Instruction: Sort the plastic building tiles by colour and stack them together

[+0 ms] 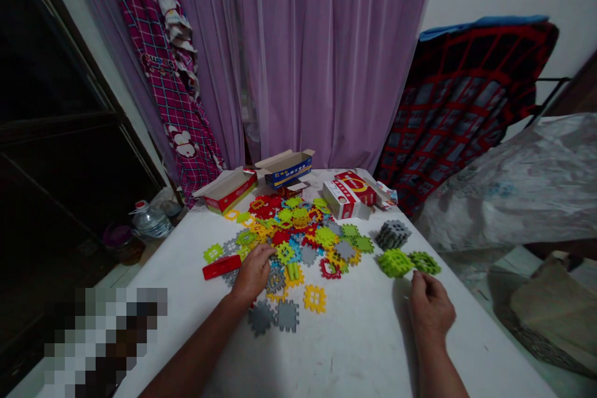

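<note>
My left hand (254, 272) reaches over the near left side of a loose pile of plastic interlocking tiles. Its fingers are closed at the edge of a lime-green tile (285, 253). My right hand (431, 306) is curled closed on the right, just below a stack of green tiles (395, 262) and a darker green group (424, 262). Whatever its fingers may hold is hidden. Behind these stands a stack of grey tiles (393, 234). Grey tiles (287, 315) and a yellow tile (314, 298) lie in front of the pile.
A red box-like piece (221, 267) lies left of my left hand. Along the back stand an open red box (231, 193), a blue box (289, 171) and a red-and-white box (340, 199). The white table (345, 348) ends near purple curtains (326, 62). A water bottle (152, 222) stands beyond its left edge.
</note>
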Available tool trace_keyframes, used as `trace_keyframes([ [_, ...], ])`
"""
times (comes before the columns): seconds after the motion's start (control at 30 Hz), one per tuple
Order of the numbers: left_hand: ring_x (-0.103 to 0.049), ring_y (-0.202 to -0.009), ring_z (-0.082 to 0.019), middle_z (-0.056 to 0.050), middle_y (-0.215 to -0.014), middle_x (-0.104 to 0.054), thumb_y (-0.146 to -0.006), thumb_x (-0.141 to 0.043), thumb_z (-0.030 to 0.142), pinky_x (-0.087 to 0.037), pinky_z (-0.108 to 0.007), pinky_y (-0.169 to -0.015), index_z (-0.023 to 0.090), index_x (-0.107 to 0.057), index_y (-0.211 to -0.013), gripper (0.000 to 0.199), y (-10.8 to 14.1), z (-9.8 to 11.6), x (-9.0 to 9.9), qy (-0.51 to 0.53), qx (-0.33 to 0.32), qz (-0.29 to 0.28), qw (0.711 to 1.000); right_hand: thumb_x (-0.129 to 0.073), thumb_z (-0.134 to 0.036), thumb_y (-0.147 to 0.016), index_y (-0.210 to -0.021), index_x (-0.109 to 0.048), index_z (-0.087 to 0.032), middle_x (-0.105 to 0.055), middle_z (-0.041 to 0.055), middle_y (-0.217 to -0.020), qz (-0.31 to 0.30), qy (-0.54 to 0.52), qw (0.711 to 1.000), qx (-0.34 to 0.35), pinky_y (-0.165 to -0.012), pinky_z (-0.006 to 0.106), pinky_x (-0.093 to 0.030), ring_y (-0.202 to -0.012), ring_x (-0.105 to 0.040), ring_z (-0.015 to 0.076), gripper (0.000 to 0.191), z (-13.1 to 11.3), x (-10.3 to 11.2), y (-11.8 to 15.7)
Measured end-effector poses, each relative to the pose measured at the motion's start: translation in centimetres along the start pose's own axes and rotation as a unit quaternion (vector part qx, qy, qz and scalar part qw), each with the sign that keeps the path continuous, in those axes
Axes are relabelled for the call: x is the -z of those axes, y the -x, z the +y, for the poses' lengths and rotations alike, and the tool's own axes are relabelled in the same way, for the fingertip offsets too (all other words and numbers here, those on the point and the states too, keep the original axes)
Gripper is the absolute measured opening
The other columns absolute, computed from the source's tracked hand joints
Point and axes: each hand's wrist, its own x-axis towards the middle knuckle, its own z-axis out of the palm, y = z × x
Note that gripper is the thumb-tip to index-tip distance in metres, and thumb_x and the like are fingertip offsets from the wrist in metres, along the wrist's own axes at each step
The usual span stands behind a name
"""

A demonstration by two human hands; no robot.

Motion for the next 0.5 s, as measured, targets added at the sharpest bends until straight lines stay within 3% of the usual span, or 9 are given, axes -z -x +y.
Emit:
trace_keyframes([
  [0.1,-0.057,-0.117,-0.025,-0.010,-0.120,-0.064,-0.088,-0.055,0.025,-0.044,-0.040,-0.103,0.020,-0.065,-0.117,0.031,-0.1,1.2,0.7,-0.045,0.058,-0.019,0.997,-0.052,-0.052,-0.070,-0.088,-0.070,-0.018,-0.071,0.0087,-0.082,-0.007,0.004,1.000,-0.004,-0.081,0.038,-0.047,-0.087,-0.063,0.0282,0.042,0.0,0.1,0.0],
  [0.17,-0.056,-0.118,-0.028,-0.012,-0.123,-0.063,-0.085,-0.062,0.037,-0.042,-0.042,-0.103,0.019,-0.063,-0.121,0.040,-0.6,2.4,1.0,-0.086,0.094,-0.034,0.991,-0.052,-0.051,-0.070,-0.089,-0.070,-0.017,-0.071,0.0091,-0.083,-0.011,0.004,1.000,-0.003,-0.081,0.038,-0.046,-0.087,-0.063,0.0285,0.043,0.0,0.1,0.1],
  [0.3,-0.055,-0.118,-0.030,-0.013,-0.122,-0.064,-0.084,-0.064,0.040,-0.040,-0.043,-0.101,0.018,-0.063,-0.120,0.042,-2.0,4.1,1.0,-0.128,0.127,-0.062,0.982,-0.052,-0.052,-0.070,-0.089,-0.070,-0.017,-0.071,0.0099,-0.084,-0.015,0.008,1.000,-0.003,-0.081,0.039,-0.046,-0.088,-0.063,0.0294,0.043,0.0,0.2,0.1],
  [0.37,-0.057,-0.112,-0.028,-0.011,-0.115,-0.067,-0.086,-0.060,0.035,-0.040,-0.040,-0.098,0.019,-0.066,-0.111,0.031,-2.6,4.2,0.9,-0.108,0.143,-0.072,0.981,-0.052,-0.052,-0.070,-0.088,-0.070,-0.017,-0.071,0.0100,-0.085,-0.010,0.007,1.000,0.001,-0.081,0.039,-0.046,-0.089,-0.063,0.0297,0.043,0.1,0.1,0.1],
  [0.5,-0.062,-0.095,-0.021,-0.003,-0.090,-0.071,-0.077,-0.066,0.024,-0.042,-0.032,-0.087,0.022,-0.069,-0.083,0.007,-3.7,3.3,0.9,0.051,0.226,-0.051,0.971,-0.052,-0.054,-0.070,-0.087,-0.070,-0.018,-0.071,0.0095,-0.081,-0.001,-0.001,1.000,0.009,-0.079,0.039,-0.047,-0.086,-0.063,0.0293,0.044,0.3,0.0,-0.1],
])
